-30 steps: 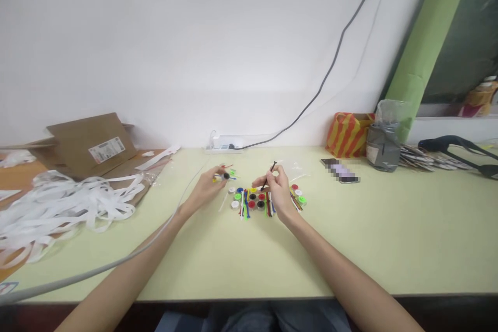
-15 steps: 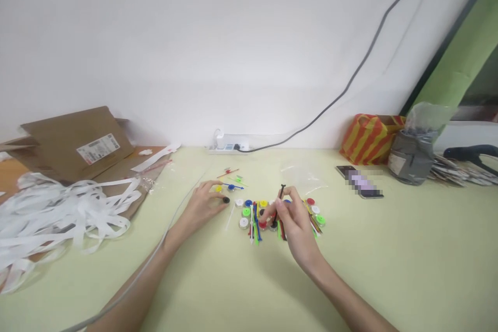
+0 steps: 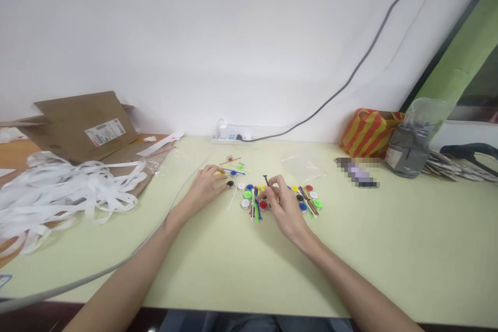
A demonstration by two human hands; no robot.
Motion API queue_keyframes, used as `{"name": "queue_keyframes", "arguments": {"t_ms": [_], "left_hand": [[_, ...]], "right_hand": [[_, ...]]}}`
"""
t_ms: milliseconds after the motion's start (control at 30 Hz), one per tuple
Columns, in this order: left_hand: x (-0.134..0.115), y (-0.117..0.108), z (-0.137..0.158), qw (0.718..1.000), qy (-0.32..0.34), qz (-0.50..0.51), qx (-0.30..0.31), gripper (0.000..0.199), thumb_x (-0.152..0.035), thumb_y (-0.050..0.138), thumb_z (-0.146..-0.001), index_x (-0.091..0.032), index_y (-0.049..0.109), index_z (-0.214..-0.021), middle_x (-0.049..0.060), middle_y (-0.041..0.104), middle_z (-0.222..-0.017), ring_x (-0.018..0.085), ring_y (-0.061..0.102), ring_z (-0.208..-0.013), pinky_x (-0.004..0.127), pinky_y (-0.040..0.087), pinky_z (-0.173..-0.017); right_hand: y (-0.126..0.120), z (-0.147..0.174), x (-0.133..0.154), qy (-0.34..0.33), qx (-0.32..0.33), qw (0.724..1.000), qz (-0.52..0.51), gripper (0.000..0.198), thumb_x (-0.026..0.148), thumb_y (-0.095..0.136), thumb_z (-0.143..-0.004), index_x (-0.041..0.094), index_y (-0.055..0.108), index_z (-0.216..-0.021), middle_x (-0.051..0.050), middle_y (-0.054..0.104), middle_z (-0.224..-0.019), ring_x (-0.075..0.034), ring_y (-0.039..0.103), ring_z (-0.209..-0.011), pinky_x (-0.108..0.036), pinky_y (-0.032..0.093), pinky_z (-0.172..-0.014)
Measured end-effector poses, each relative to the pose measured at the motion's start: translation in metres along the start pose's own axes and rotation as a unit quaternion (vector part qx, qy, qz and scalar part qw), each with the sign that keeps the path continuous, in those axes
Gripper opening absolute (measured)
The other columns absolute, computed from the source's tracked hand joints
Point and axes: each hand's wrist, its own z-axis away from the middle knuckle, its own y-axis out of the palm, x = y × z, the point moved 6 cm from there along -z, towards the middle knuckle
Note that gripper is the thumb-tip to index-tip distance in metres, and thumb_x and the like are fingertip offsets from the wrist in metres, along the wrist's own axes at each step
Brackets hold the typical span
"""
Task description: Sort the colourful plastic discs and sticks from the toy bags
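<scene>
Thumb and fingertips of my left hand [image 3: 208,185] close on the edge of a small black round disc [image 3: 231,184] on the table. In a pinch, my right hand [image 3: 286,206] holds a thin black plastic arrow [image 3: 266,179] upright over the group of pieces; its lower end is hidden by the fingers. Around that hand lie coloured round discs, such as a red disc [image 3: 263,205] and a green disc [image 3: 318,204], and bundles of thin coloured arrows [image 3: 255,206]. A blue arrow with a disc at its middle [image 3: 233,172] lies beyond the black disc.
Left are a heap of white ribbon [image 3: 78,197] and an open cardboard box [image 3: 85,124]. A grey cable [image 3: 116,265] crosses my left forearm's side. A power strip [image 3: 229,139] stands by the wall; a phone [image 3: 358,172], striped bag [image 3: 365,132] and grey container [image 3: 407,150] are right.
My right hand has moved left with the black arrow, nearer to my left hand. My left hand stays at the black disc. The view has tilted down, showing the table's front edge.
</scene>
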Motion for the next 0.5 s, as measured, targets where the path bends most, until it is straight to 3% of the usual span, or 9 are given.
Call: {"name": "queue_keyframes", "arguments": {"t_ms": [133, 267, 500], "left_hand": [[-0.012, -0.011, 0.0, 0.999, 0.023, 0.022, -0.027, 0.027, -0.036, 0.058, -0.092, -0.025, 0.068, -0.115, 0.006, 0.064, -0.118, 0.024, 0.053, -0.117, 0.042, 0.041, -0.103], [-0.024, -0.006, 0.0, 0.999, 0.041, 0.012, -0.002, 0.028, -0.03, 0.053, -0.095, -0.026, 0.066, -0.119, 0.006, 0.063, -0.123, 0.023, 0.051, -0.121, 0.042, 0.041, -0.103], [-0.021, 0.003, -0.002, 0.998, 0.035, -0.008, 0.049, 0.023, -0.028, 0.053, -0.092, -0.025, 0.073, -0.102, 0.006, 0.069, -0.107, 0.026, 0.054, -0.111, 0.042, 0.042, -0.098]], "right_hand": [[0.001, -0.007, -0.004, 0.0, 0.005, 1.0, -0.015, 0.03, 0.049, 0.056, -0.09, 0.021, 0.054, -0.08, -0.004, 0.065, -0.081, -0.017, 0.056, -0.069, -0.028, 0.042, -0.061], [0.005, -0.01, -0.009, 0.045, 0.032, 0.995, -0.088, 0.039, 0.056, 0.064, -0.082, 0.018, 0.06, -0.077, 0.0, 0.057, -0.065, -0.014, 0.049, -0.058, -0.026, 0.038, -0.055], [0.008, -0.005, -0.011, 0.074, 0.033, 0.983, -0.165, 0.044, 0.06, 0.07, -0.074, 0.018, 0.058, -0.074, 0.001, 0.055, -0.062, -0.011, 0.047, -0.055, -0.024, 0.038, -0.054]]}}
